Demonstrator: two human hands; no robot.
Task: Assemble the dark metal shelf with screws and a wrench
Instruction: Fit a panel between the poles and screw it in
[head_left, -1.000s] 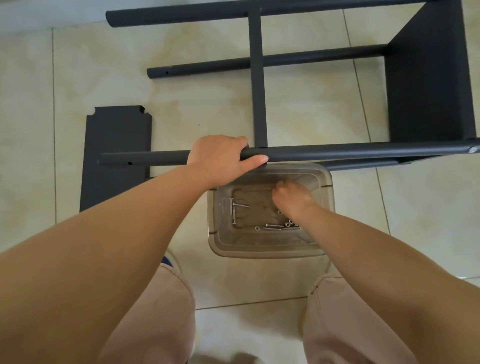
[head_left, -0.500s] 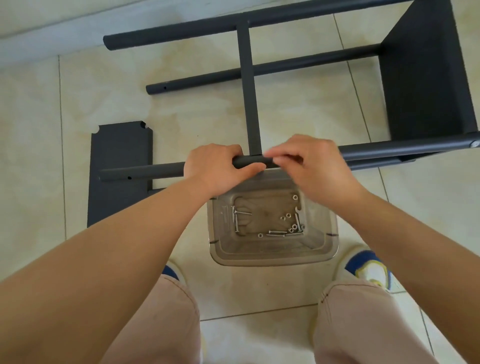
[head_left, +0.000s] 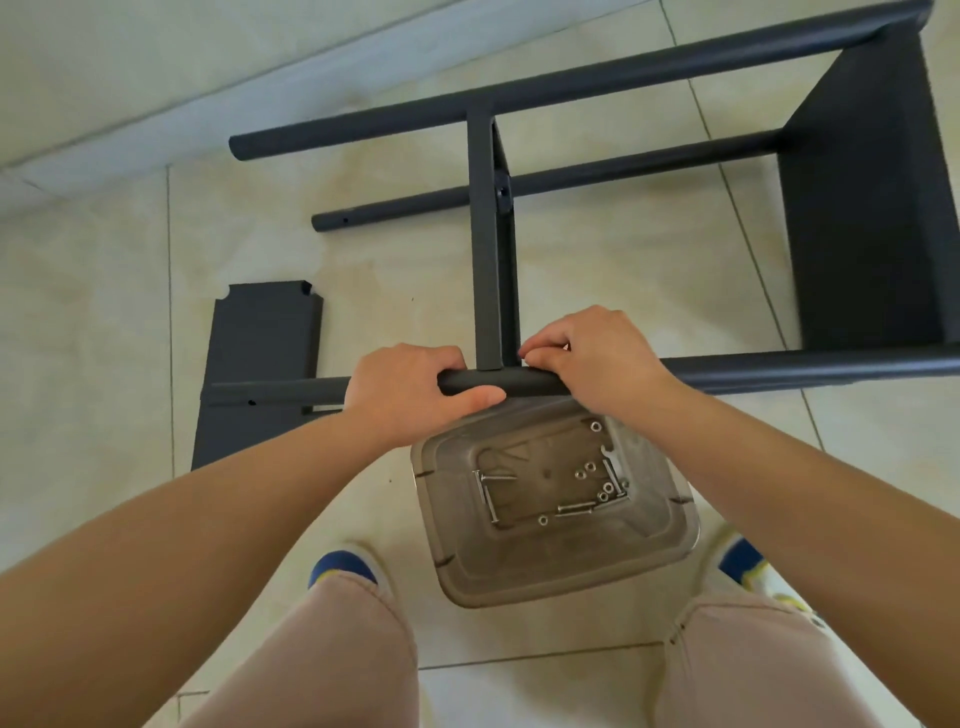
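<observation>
The near tube (head_left: 524, 382) is gripped by the left hand (head_left: 415, 395); the right hand (head_left: 597, 358) pinches something unseen beside the crossbar (head_left: 485, 234). A clear box (head_left: 675, 525) of screws (head_left: 574, 509) sits just below the tube, a loose panel (head_left: 260, 343) left of it.

Open floor tile (head_left: 405, 249) between the tubes; clear bin (head_left: 561, 566) close under the near tube (head_left: 779, 366).

Bright, even daylight, soft w/ faint shadows under the dark tubes (head_left: 571, 176). Mild sheen on the floor tiles (head_left: 130, 364). Wide-angle bend at edges; forearms at the bottom look stretched. Centre sharp, no blur.
</observation>
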